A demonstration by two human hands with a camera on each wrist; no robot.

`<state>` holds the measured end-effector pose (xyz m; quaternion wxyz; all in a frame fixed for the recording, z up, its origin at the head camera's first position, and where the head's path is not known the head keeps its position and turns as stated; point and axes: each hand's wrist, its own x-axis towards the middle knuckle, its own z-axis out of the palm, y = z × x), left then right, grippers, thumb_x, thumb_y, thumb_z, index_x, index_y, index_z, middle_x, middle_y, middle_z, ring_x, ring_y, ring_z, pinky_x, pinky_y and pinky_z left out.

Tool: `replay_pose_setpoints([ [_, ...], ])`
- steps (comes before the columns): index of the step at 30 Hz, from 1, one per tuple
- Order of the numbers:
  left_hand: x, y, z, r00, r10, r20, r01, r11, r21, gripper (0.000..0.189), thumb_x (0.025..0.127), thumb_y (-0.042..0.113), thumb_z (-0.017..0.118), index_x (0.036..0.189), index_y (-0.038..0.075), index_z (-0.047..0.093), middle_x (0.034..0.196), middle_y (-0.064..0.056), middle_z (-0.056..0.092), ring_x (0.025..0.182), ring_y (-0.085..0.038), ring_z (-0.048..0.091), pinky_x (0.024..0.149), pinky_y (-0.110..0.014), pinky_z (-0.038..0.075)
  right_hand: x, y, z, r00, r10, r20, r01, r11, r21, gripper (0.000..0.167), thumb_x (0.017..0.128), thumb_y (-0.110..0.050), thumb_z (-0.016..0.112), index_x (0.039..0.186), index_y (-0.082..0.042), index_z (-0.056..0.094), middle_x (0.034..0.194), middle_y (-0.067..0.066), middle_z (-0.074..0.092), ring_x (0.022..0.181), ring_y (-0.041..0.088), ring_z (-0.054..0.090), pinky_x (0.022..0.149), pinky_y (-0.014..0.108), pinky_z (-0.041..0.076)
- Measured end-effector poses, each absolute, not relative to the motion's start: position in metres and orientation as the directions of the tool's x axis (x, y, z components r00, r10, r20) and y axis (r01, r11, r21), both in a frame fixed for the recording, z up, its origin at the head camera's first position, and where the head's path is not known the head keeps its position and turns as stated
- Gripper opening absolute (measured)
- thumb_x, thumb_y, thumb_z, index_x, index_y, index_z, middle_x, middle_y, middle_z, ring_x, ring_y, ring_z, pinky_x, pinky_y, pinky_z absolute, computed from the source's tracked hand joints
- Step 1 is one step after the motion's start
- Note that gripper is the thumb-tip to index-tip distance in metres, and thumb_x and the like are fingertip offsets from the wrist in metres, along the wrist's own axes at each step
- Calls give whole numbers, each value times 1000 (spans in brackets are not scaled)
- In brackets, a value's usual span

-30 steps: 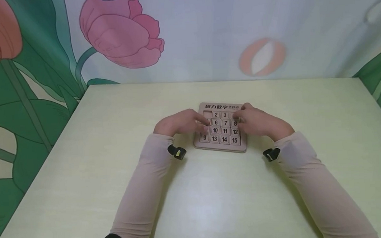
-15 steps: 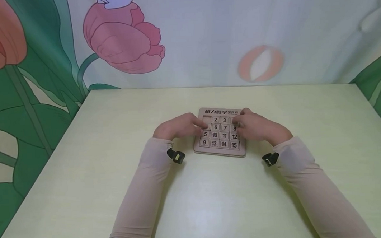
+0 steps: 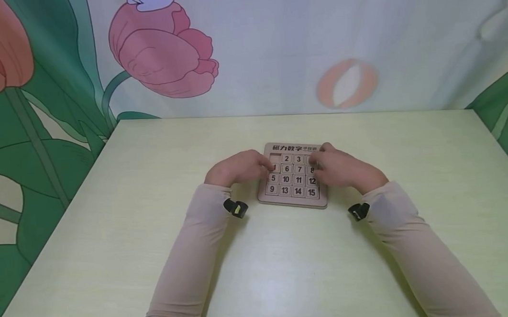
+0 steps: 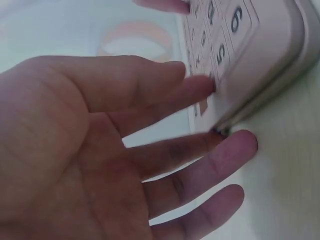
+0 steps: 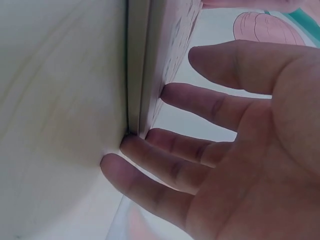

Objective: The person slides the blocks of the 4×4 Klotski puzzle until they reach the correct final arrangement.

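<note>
A sliding number puzzle (image 3: 291,202), a pale pinkish-brown board with numbered tiles, lies flat on the table. Its top-left slot is vacant, with tile 1 just below it. My left hand (image 3: 242,167) is at the board's left side, index fingertip (image 4: 206,84) on tile 1, thumb held off the tiles. Its middle finger reaches the board's corner, the remaining fingers extended near the tabletop. From the right, my right hand (image 3: 346,167) rests its index fingertip (image 5: 172,92) on the board's face and covers tile 4. Its other fingers lie along the edge and table, thumb lifted away.
The pale wood-grain table (image 3: 259,263) extends around the board on all sides. Behind it hangs a light curtain (image 3: 269,47) printed with flowers and leaves. Black camera straps (image 3: 236,208) sit at both wrists.
The left hand has drawn slightly left, its thumb coming off the tiles, so 5 and then 1 show. The right hand stays in place. The head view has tilted slightly.
</note>
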<state>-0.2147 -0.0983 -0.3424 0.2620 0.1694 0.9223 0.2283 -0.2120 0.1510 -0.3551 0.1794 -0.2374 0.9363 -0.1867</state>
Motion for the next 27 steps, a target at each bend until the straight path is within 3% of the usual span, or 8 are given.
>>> replay_pose_setpoints([
  [4, -213, -88, -347, -819, 427, -384, 238, 860, 451, 44, 103, 27, 53, 147, 19, 55, 133, -13, 53, 111, -25, 54, 99, -42, 44, -212, 151, -355, -830, -499, -247, -370, 826, -425, 40, 100, -11, 55, 137, 6, 55, 130, 26, 44, 104, 34, 56, 93, 50, 49],
  [9, -208, -79, -348, -839, 386, -383, 236, 893, 383, 52, 104, 36, 56, 153, 26, 46, 122, -13, 42, 97, -25, 56, 88, -41, 49, -211, 150, -354, -831, -497, -249, -373, 831, -413, 42, 101, -14, 57, 138, 5, 54, 130, 25, 44, 103, 33, 55, 90, 48, 49],
  [19, -209, -83, -349, -804, 435, -404, 253, 866, 431, 56, 102, 34, 58, 156, 27, 43, 124, -14, 39, 101, -25, 55, 92, -42, 47, -212, 155, -353, -829, -505, -241, -370, 818, -441, 46, 99, -16, 59, 137, 8, 54, 131, 27, 46, 107, 34, 54, 92, 50, 48],
  [27, -213, -98, -347, -798, 456, -394, 253, 847, 467, 43, 100, 20, 59, 143, 23, 60, 137, -12, 53, 115, -24, 49, 97, -41, 43, -215, 155, -356, -831, -508, -228, -363, 805, -470, 41, 99, -14, 59, 133, 8, 57, 130, 26, 48, 107, 34, 55, 92, 50, 48],
])
